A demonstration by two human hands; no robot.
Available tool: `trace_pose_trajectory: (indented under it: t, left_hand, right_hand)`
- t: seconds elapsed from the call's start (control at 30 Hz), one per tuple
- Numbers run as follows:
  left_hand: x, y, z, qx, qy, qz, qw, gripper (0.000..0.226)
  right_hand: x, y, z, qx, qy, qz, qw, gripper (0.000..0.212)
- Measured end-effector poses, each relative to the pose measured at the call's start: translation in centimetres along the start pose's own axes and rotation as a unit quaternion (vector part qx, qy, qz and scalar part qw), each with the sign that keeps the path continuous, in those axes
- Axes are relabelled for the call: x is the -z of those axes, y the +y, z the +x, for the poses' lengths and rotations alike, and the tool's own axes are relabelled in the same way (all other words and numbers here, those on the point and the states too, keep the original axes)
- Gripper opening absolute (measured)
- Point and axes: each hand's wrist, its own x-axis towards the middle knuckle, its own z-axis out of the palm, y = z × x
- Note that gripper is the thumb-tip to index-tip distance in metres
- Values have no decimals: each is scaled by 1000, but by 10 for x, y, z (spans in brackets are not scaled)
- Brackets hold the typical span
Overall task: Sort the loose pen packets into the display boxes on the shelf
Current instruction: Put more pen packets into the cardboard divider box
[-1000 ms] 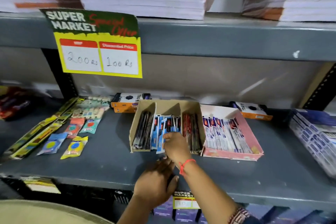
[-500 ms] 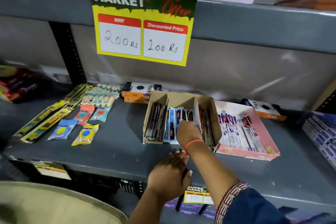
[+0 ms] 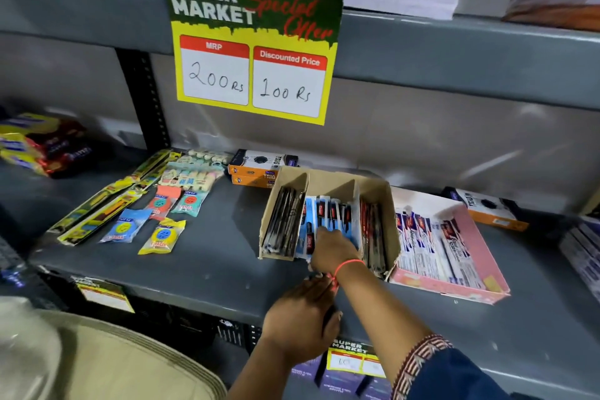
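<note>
Since the earlier frame, right hand (image 3: 331,250) sits lower in the middle compartment of the brown cardboard display box (image 3: 373,191), fingers curled down onto the blue pen packets (image 3: 328,214) standing there, grip itself hidden so cannot tell if pinching. Black pen packets (image 3: 282,224) fill the left compartment, red ones (image 3: 373,230) the right, and a pink display box (image 3: 487,253) of white packets touches the brown box's right side on the grey shelf (image 3: 201,269). Left hand (image 3: 302,318) rests at the shelf's front edge, fingers together, palm down, just below the right wrist.
</note>
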Motion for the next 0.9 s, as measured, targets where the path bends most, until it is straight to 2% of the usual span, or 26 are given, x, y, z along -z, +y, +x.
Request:
trace_pose_trajectory:
  t: [0.07,0.23,0.47,0.67,0.9]
  left_hand:
    - [-1,0,0,1,0,-4,1000,41]
    - [2,1,0,-6,16,18,1000,41]
    - [1,2,0,-7,27,25,999,37]
    - [2,3,0,-17,-1,9,1000,39]
    - [2,2,0,7,-33,12,999,48]
  right_hand:
    - [1,0,1,6,-12,-9,1000,65]
    - [-2,0,0,24,26,-31,999,45]
    - [-4,-1,-4,28,58,-15,998,36]
    - [6,0,-12,55,124,-10,991,33]
    - [43,4,-21,64,232,54,969,29]
